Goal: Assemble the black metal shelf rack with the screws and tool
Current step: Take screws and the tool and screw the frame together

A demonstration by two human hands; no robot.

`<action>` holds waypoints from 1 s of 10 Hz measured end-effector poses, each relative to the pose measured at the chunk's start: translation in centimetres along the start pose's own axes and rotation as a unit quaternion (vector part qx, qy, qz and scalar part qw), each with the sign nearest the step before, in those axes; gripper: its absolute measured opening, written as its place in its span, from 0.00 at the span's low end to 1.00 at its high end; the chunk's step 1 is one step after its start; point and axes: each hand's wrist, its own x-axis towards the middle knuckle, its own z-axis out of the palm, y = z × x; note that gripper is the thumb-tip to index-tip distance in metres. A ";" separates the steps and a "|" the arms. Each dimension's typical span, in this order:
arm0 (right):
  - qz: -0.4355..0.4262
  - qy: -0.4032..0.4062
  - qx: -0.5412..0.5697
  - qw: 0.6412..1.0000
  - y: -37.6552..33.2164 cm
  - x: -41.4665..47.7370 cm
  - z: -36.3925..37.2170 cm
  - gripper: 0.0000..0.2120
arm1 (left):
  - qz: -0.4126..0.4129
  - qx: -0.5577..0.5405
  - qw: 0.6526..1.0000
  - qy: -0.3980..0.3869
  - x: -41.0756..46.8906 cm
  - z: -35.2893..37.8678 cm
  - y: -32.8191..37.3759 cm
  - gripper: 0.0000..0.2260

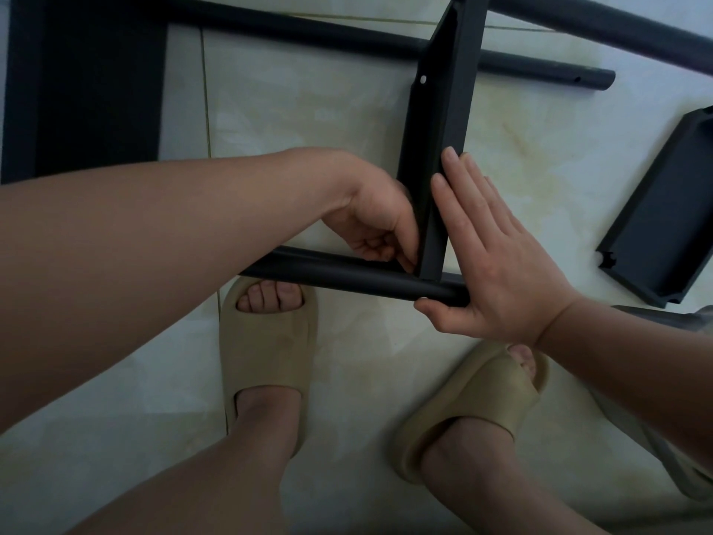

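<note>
On the floor (308,110) just beyond my slippers (270,341), the rack lay half built. One shelf (443,129) stood on edge between the near tube (347,274) and the far tube (540,65).

I had my right hand (497,264) flat against the shelf's right face, fingers straight and pressing, with the thumb lying along the near tube's end. I judged this was to keep the shelf square to the tube and stop the joint sliding.

My left hand (378,229) was tucked into the corner on the shelf's left side, where it met the near tube. Its fingers were curled, tips down at the joint. I could not tell whether they pinched a screw or only felt for the hole. No tool showed.

A hole (423,79) near the shelf's far end looked unfilled, so I took that joint as loose too.

A spare shelf (663,210) lay well apart at the right, probably waiting its turn.
</note>
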 end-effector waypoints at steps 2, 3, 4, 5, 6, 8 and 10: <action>0.000 0.000 -0.002 1.000 0.0 0.0 0.0 0.50 | 0.006 -0.005 1.000 -0.007 0.0 0.0 -0.3 0.06; 0.000 0.000 -0.002 1.000 0.0 0.0 0.0 0.50 | 0.001 -0.007 1.000 -0.015 -0.1 -0.3 -0.5 0.04; -0.001 -0.002 -0.003 1.000 0.0 0.0 0.0 0.50 | -0.016 -0.001 1.000 -0.024 -0.3 -0.4 -0.7 0.04; 0.000 -0.003 -0.003 1.000 -0.1 0.0 0.0 0.50 | -0.021 0.015 1.000 -0.015 -0.1 -0.1 -0.6 0.03; -0.001 -0.003 -0.002 1.000 -0.1 0.0 0.0 0.50 | -0.016 0.007 1.000 -0.011 0.1 0.1 -0.4 0.04; -0.001 -0.001 -0.003 1.000 0.0 0.0 0.0 0.50 | -0.009 0.005 1.000 -0.004 -0.1 0.0 -0.1 0.06; -0.002 0.000 -0.004 1.000 0.0 0.0 0.0 0.50 | -0.002 -0.005 1.000 -0.003 0.0 0.0 -0.3 0.06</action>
